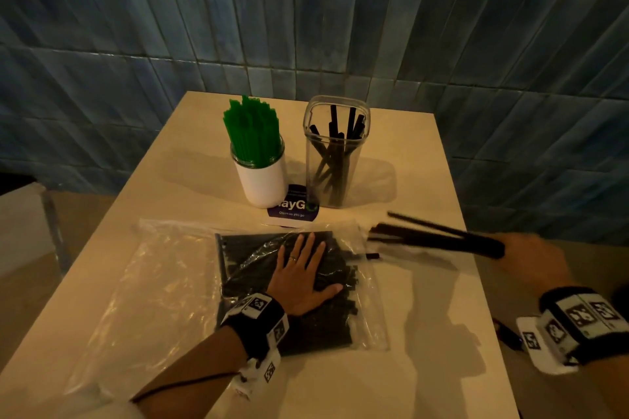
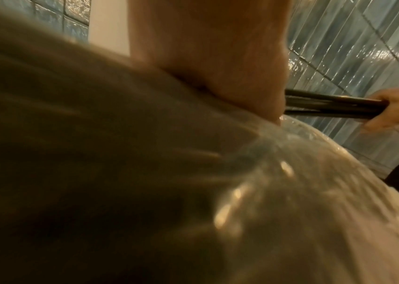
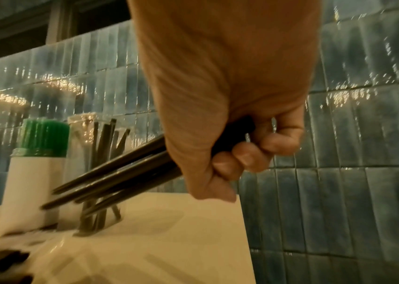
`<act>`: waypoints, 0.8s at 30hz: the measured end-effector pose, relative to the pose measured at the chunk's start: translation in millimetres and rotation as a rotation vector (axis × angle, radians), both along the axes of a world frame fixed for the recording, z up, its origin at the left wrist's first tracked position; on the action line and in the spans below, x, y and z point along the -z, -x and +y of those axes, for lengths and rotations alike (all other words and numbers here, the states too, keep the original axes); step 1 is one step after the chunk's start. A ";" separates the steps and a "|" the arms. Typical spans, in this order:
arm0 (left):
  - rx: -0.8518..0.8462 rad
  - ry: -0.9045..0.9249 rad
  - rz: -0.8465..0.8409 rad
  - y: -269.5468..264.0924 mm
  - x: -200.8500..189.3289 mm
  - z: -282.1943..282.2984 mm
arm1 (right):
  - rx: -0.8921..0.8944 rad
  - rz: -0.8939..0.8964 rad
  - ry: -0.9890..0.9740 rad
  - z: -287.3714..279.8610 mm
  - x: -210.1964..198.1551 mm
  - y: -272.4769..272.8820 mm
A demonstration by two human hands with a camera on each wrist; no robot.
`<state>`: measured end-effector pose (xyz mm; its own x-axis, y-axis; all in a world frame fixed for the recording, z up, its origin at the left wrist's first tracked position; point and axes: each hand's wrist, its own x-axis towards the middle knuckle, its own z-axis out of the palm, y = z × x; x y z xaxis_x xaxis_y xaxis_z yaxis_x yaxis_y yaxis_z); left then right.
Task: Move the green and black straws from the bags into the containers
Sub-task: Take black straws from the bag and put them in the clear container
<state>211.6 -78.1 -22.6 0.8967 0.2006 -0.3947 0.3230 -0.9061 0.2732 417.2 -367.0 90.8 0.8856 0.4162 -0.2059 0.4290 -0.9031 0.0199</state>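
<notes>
A clear bag of black straws lies on the table. My left hand presses flat on it, fingers spread. My right hand grips a bundle of black straws just outside the bag's mouth, above the table's right side; the bundle points left at the containers. The clear square container holds several black straws. A white container packed with green straws stands left of it. In the left wrist view the bundle shows beyond my thumb.
An empty clear bag lies left of the straw bag. A purple sticker lies on the table below the containers. A blue tiled wall stands behind. The table's right edge is beside my right hand.
</notes>
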 end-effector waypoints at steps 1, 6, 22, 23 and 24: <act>-0.011 0.028 0.008 -1.3 -2.3 0.6 | 0.028 0.003 -0.031 0.7 -8.1 0.4; -0.132 0.101 -0.476 -16.6 -34.5 -1.5 | -0.059 0.039 0.033 41.2 -34.8 16.5; -0.126 0.350 -0.804 -27.5 -81.8 -7.6 | -0.536 -0.102 -1.250 158.3 -74.1 107.6; -0.134 0.390 -0.833 -29.7 -84.6 -11.1 | -0.531 -0.207 -1.337 162.7 -73.2 109.0; -0.153 0.419 -0.856 -32.0 -87.5 -12.7 | -0.489 -0.262 -1.433 165.9 -73.1 108.4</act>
<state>243.6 -90.7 64.9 0.8899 0.3305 0.3145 -0.0295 -0.6462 0.7626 308.8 -201.1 163.9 0.5541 0.3743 0.7436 0.8031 -0.0053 -0.5958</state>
